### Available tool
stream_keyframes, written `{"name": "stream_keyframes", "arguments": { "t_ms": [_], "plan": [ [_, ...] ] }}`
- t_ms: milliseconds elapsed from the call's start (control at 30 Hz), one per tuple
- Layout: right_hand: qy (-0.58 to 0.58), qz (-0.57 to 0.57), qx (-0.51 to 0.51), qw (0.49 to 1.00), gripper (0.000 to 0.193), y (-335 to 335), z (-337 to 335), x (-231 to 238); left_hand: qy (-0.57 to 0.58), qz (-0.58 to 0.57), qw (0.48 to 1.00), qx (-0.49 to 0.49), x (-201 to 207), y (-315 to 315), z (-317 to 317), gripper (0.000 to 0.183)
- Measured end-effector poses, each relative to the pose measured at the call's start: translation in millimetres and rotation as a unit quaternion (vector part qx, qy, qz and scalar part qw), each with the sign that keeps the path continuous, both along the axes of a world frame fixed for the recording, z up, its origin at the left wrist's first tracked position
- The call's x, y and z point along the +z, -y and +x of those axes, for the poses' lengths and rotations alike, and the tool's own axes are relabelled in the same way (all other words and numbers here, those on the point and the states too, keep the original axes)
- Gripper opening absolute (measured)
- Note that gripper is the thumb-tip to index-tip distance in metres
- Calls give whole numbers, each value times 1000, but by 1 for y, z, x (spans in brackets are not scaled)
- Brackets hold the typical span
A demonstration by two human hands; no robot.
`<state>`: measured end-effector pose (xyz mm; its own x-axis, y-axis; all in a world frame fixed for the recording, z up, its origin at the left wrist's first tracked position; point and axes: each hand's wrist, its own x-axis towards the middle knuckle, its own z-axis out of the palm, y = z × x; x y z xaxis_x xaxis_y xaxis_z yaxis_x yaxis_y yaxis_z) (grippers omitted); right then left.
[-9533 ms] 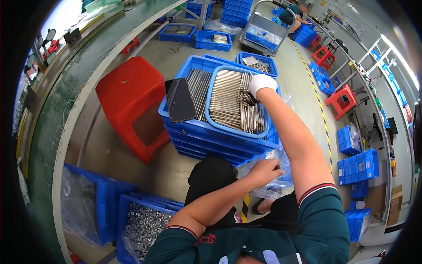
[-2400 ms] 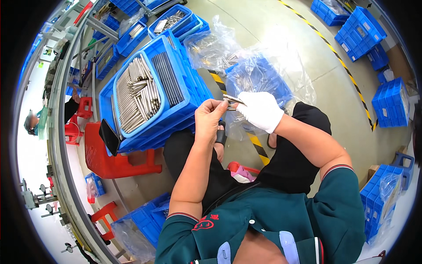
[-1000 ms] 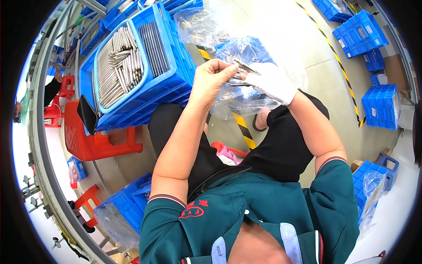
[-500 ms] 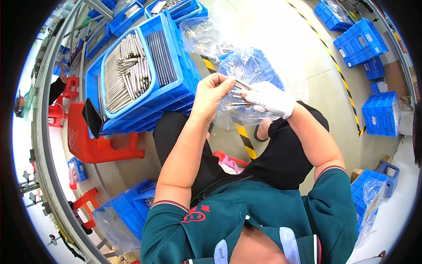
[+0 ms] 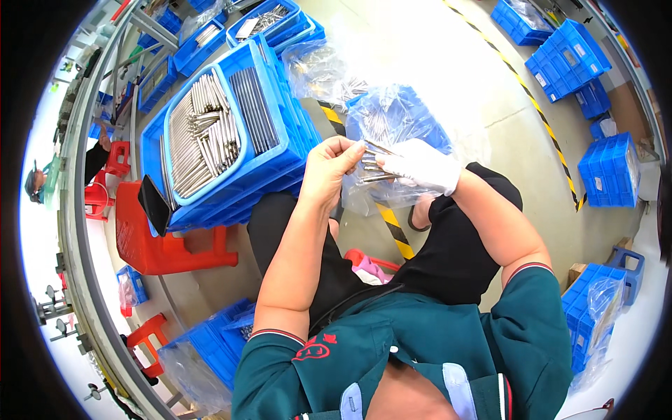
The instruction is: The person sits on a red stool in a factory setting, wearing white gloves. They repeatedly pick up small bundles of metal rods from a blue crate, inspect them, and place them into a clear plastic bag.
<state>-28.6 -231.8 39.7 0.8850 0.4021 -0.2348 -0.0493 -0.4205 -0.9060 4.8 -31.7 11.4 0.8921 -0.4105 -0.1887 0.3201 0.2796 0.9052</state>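
Note:
Several thin metal rods fan out between my hands, above a plastic-lined blue crate. My right hand, in a white glove, is closed around one end of the bunch. My bare left hand pinches the tip of an upper rod between thumb and forefinger; its other fingers are partly hidden. Small metal pieces show through the clear bag in the crate. To my left, a light blue basket full of short metal rods sits on stacked crates beside a row of longer dark rods.
A dark phone-like slab leans at the stack's near corner. Below it stands a red plastic stool. Clear bags lie beyond the stack. More blue crates line the right side. Far left, another person is partly visible.
Both hands have shifted slightly left and a little nearer to me, with the rods between them. The whole view has tilted slightly.

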Motion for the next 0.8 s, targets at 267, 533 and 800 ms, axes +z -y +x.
{"name": "stream_keyframes", "arguments": {
  "t_ms": [267,533,800],
  "plan": [
    [-19,2,-11,1000,47,-1,-2,-9,40,79,996,9,9,1,-4,14],
    [-21,-13,7,1000,49,-2,-1,0,2,27,1000,-6,4,-5,-3,16],
    [66,-107,17,992,51,-8,-16,-18,-24,45,998,-36,-4,-14,-13,17]
  ]
}}
